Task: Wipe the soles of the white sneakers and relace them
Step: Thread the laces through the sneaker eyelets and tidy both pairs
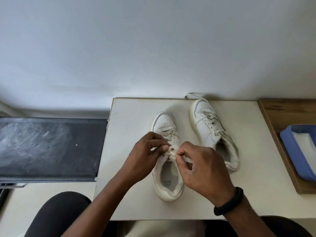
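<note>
At the upper eyelets of the nearer sneaker [165,121], the fingertips of both hands meet over the white lace [172,153]; the left hand [147,151] has its thumb and forefinger curled in and pinches a strand of the lace just above the tongue; the right hand [203,166] pinches another strand between thumb and bent fingers, and a flat end of it runs back under the palm; how the remaining fingers lie beneath cannot be told. The nearer sneaker stands upright on its sole in the middle of the pale table [128,117], toe pointing away from the person, heel towards them, its lower eyelets already threaded; a black wristband [229,202] circles the right wrist. The farther sneaker [210,127] stands to the right and a little further back, near the first but apart from it, toe also pointing away and laced along its front; its loose lace end [193,95] loops past the toe at the table's far edge. Well to the right, on a wooden surface [287,108], sits a blue tray [290,147] holding something white [306,142]; to the left of the table lies a dark panel [51,147].
</note>
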### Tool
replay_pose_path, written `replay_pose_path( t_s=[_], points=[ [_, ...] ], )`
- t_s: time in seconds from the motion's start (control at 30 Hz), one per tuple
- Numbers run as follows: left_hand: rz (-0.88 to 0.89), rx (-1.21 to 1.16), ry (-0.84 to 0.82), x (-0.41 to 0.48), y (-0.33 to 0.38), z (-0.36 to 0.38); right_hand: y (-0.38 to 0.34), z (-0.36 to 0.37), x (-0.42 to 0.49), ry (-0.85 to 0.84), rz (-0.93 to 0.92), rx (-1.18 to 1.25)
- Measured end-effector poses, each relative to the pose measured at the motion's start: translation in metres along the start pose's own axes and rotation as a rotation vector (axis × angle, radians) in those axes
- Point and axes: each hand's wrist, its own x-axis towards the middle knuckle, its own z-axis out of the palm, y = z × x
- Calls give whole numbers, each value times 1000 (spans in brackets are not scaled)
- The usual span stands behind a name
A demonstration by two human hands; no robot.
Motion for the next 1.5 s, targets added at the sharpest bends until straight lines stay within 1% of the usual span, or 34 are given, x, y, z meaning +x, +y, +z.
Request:
replay_pose_path(
  t_s=[0.07, 0.13, 0.47, 0.63, 0.8, 0.9, 1.1, 1.2, 1.33, 1.4, 1.43, 1.5],
  points=[
    [30, 55, -81, 2, -4, -7, -3, 2, 1, -19, -1, -111],
    [41, 103, -117, 2, -5, -11, -6, 3, 3, -31, 3, -171],
    [99, 138, -42, 0, -1, -9, -12, 0, 8, -104, 70, -193],
    [146, 149, -12, 0, -1, -5, -11, 0, 8, -159, 124, -145],
    [82, 109, -18, 1, 0, -5, -7, 1, 10, -135, 169, -71],
    [64, 105, -24, 1, 0, -5, -4, 3, 9, -123, 165, -58],
    [81, 178, -47, 1, -2, -6, -7, 17, 5, -80, 150, -27],
    [80, 166, -49, 2, -4, -5, -8, 22, 4, -37, 154, -22],
    [74, 143, -65, 3, -4, -8, -7, 25, 5, 1, 205, 39],
    [58, 122, -79, 2, -4, -11, -6, 24, 6, 34, 202, 69],
    [60, 128, -62, 2, -5, -12, -5, 24, 7, 45, 192, 90],
    [87, 186, 33, 2, -9, -11, -2, 27, 7, 50, 167, 148]
  ],
)
